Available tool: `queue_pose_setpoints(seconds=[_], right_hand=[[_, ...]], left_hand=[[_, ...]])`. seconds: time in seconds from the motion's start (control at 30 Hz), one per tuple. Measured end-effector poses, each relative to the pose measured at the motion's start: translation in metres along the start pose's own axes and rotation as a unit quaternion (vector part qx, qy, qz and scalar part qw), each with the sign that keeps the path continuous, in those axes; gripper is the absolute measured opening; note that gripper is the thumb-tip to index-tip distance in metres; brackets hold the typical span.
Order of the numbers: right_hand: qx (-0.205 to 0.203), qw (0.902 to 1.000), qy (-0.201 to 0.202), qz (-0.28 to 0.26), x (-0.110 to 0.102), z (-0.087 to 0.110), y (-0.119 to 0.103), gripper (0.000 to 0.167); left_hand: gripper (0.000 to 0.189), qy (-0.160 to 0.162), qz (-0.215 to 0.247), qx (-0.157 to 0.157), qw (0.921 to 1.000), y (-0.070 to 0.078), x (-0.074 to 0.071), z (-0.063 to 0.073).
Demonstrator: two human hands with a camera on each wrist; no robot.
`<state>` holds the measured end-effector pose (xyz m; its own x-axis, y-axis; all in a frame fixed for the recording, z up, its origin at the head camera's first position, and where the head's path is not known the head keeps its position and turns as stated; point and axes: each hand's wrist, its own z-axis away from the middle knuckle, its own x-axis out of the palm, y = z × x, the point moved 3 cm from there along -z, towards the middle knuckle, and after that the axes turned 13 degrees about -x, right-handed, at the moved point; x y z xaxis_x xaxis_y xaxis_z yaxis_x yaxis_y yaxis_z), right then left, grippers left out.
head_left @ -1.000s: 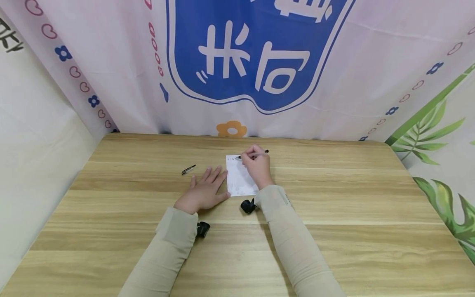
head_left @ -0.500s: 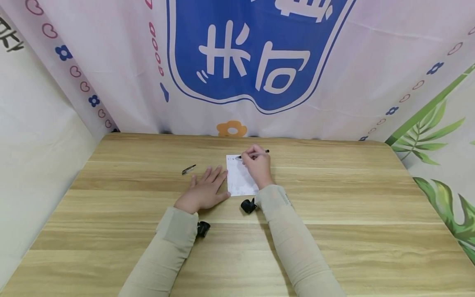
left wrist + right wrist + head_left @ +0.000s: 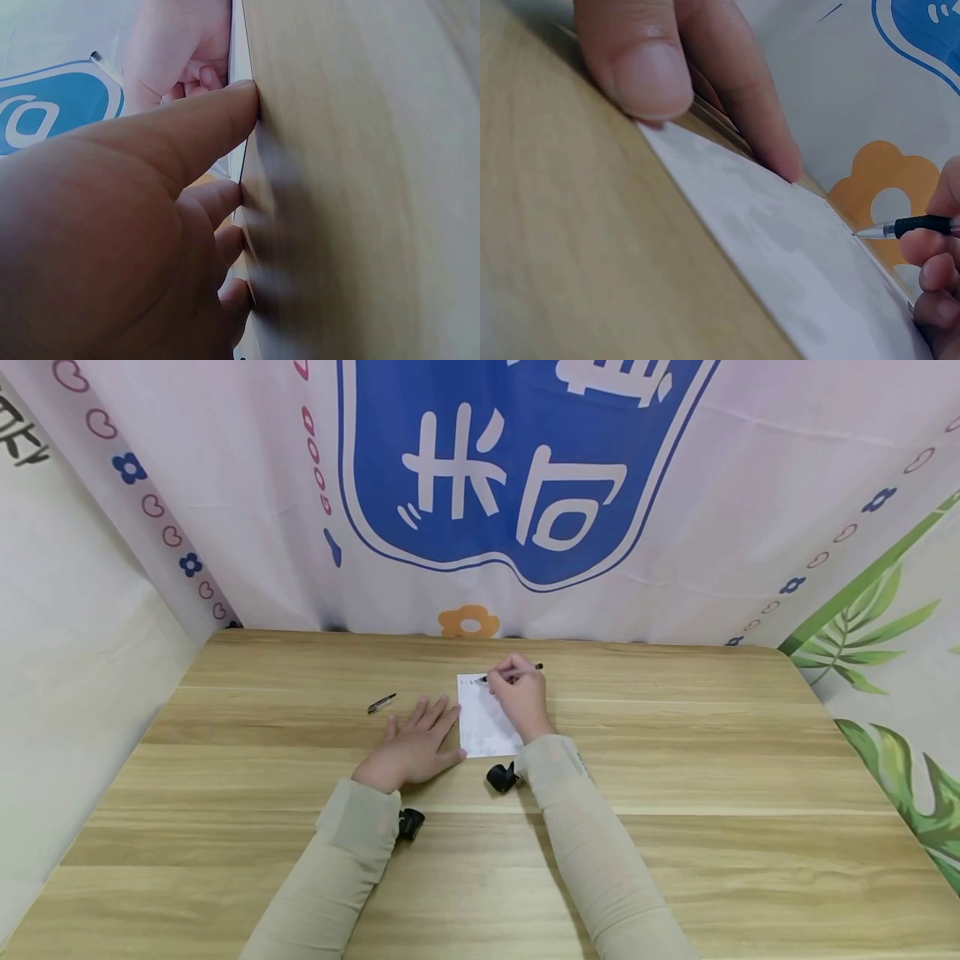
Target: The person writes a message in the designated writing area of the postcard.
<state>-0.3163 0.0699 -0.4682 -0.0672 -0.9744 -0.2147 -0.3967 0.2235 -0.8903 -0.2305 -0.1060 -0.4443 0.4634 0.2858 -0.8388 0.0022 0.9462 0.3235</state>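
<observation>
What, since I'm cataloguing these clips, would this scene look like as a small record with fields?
Paper: white, small marks along its top
Pen: tip at those marks, contact unclear
Right hand: holds the pen
Left hand: fingers spread, at the paper's left edge
Small slim item: left of the paper, perhaps a pen cap
Table: wood-grain

Passes freely along right edge of table [image 3: 750, 760]; towards middle of far edge, meets left hand [image 3: 414, 746], right hand [image 3: 522, 697], pen [image 3: 915, 224].

Pink "GOOD" [image 3: 313, 450] on pale backdrop [image 3: 247, 539], white characters [image 3: 457, 468] on its blue emblem [image 3: 517, 410], unreadable marks [image 3: 469, 682] on paper [image 3: 483, 722]
</observation>
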Motion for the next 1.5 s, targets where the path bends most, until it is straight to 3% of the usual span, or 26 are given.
queue_pose_setpoints(seconds=[0.63,0.87,1.5], right_hand=[[0.004,0.9999,0.015,0.006,-0.0012,0.0002,-0.0005,0.01],[-0.001,0.9992,0.038,0.011,-0.0019,-0.0013,0.0003,0.008],[0.009,0.9999,0.003,0.011,-0.0001,0.0002,0.0002,0.008]], left_hand=[[0.074,0.0,0.001,-0.001,1.0,0.0003,-0.0005,0.0006],[0.074,0.0,0.001,0.0,1.0,-0.0004,-0.0003,0.0],[0.074,-0.002,0.002,-0.001,1.0,-0.0002,0.0004,0.0004]])
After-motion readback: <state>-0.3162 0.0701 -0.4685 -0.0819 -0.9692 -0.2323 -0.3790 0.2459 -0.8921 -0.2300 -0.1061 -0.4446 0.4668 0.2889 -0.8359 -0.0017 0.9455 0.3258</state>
